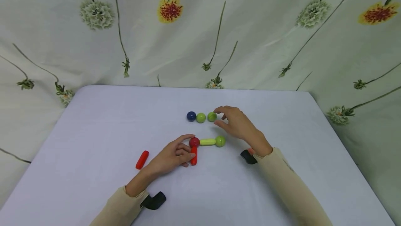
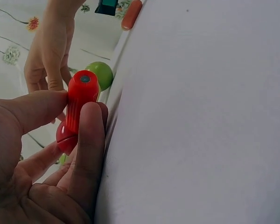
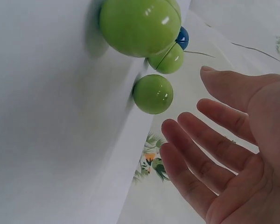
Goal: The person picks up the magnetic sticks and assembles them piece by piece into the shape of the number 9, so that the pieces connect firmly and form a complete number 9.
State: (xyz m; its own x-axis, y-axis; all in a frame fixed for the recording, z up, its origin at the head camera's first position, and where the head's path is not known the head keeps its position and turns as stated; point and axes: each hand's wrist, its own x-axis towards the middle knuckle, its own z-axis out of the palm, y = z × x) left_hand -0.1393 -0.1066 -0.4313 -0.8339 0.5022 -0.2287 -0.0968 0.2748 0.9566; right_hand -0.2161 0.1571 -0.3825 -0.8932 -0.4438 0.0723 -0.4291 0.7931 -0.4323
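Note:
In the head view a red rod (image 1: 194,155) joins a red ball (image 1: 194,142), and a yellow-green rod (image 1: 207,142) runs from that ball to a green ball (image 1: 220,141). My left hand (image 1: 173,154) pinches the red rod between thumb and fingers, with the index finger reaching to the red ball. The rod's end (image 2: 85,79) faces the left wrist camera. Beside a loose green ball (image 1: 212,116) is my right hand (image 1: 235,123), its fingers spread and slightly bent. The right wrist view shows a gap between these fingers and that ball (image 3: 153,94).
Left of the loose ball lie another green ball (image 1: 201,117) and a dark blue ball (image 1: 191,116). A separate red rod (image 1: 142,160) lies left of my left hand. Partly under my right wrist an orange-red piece (image 1: 251,151) shows. Flowered cloth (image 1: 188,45) hangs behind the white table (image 1: 103,121).

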